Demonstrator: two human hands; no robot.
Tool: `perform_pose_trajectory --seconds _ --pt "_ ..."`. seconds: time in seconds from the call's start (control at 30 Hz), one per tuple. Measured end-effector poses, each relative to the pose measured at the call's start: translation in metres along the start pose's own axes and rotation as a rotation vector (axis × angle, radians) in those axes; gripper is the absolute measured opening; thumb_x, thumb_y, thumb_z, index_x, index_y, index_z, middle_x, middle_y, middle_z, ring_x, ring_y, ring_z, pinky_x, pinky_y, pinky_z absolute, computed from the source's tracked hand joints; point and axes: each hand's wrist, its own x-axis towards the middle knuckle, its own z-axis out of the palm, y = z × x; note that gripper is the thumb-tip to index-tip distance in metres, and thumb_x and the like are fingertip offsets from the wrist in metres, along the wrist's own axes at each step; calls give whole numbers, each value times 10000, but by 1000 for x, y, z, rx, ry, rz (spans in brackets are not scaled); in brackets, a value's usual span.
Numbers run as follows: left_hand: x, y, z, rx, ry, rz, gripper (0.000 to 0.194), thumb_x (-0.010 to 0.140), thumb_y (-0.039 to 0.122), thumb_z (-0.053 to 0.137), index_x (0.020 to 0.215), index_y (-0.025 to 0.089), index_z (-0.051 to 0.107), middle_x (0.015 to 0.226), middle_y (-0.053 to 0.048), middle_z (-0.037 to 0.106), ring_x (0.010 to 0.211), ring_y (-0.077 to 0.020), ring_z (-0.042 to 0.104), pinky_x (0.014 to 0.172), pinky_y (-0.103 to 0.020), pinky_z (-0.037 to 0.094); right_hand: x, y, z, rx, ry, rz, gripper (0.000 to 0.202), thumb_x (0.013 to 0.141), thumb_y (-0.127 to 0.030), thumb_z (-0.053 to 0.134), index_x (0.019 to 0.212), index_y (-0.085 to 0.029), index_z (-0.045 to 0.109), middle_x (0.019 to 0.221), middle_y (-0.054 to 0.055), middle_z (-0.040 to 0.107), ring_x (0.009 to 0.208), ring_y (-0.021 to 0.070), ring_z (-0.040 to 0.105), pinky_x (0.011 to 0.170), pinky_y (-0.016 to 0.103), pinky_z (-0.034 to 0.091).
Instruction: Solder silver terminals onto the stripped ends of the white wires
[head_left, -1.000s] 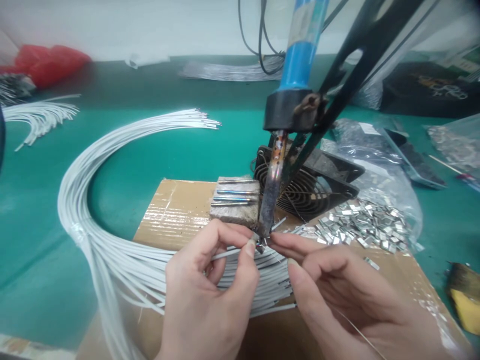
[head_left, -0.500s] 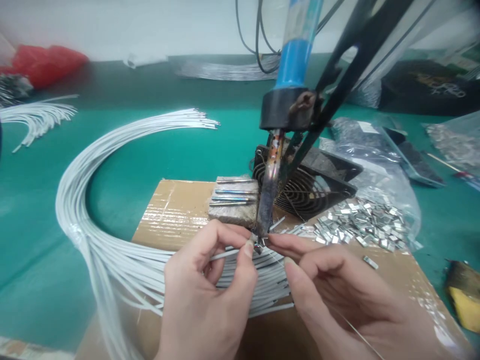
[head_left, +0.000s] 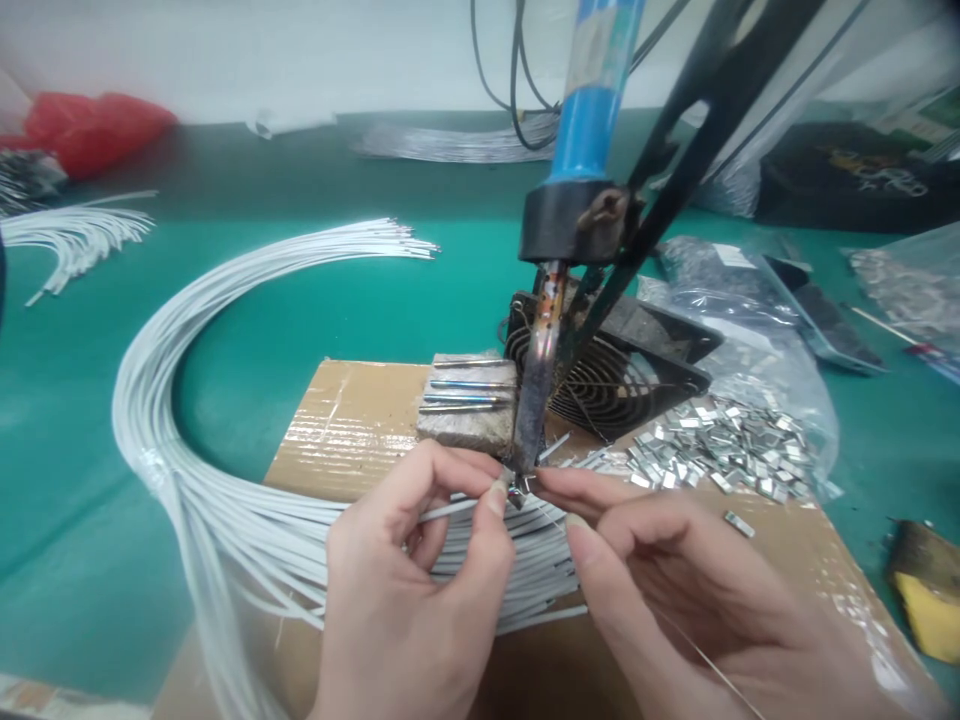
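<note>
One white wire (head_left: 448, 509) sits just left of the soldering iron's tip, pinched tight between thumb and forefinger of my left hand (head_left: 424, 590). Right of the soldering iron (head_left: 534, 400), my right hand (head_left: 690, 580) curls beside a thin strand (head_left: 709, 660); remotely, I cannot tell its grip. Metal clips (head_left: 720, 445) lie farther right.

The left hand (head_left: 420, 590) and the right hand (head_left: 697, 580) are bare, uncovered from the fingertips to the lower edge of the view. The fingers (head_left: 442, 463) are slender and taper towards the tips; the left thumbnail (head_left: 498, 494) and the right thumbnail (head_left: 584, 533) are smooth and rounded at the end. The back of the left hand is broad and even, while the right palm (head_left: 724, 600) shows shallow creases and blurs towards the wrist.
</note>
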Motion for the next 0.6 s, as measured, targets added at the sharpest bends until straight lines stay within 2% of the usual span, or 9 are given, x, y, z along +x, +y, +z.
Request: perform_pose_trajectory --seconds 0.1,0.23,0.33,0.6 --pt "0 0 1 -7 -13 2 183 885 126 800 789 281 803 934 46 889 842 -130 881 724 -88 646 0 2 0 0 2 0 214 930 -268 812 753 -336 711 1040 -122 920 919 74 885 882 49 618" --pt "-1 0 0 -4 -25 -10 168 897 144 796 799 279 805 947 43 892 841 -135 880 718 -100 648 -1 4 0 -35 -1 -4 198 926 -283 824 765 -342 724 1062 -109 925 962 106 898 886 83 646" --pt "-2 1 -1 -4 -24 -16 164 910 155 791 805 280 805 964 38 892 849 -142 881 723 -113 654 -1 5 1 -24 18 -9 223 934 -291 829 750 -339 712 1026 -126 919 926 80 889 874 60 633" --pt "-1 -1 -1 2 -12 -16 171 923 163 790 813 293 811 972 41 889 856 -137 877 720 -106 646 -2 3 -1 -41 7 -26 207 924 -238 833 762 -324 736 1040 -88 927 951 96 892 897 71 633"
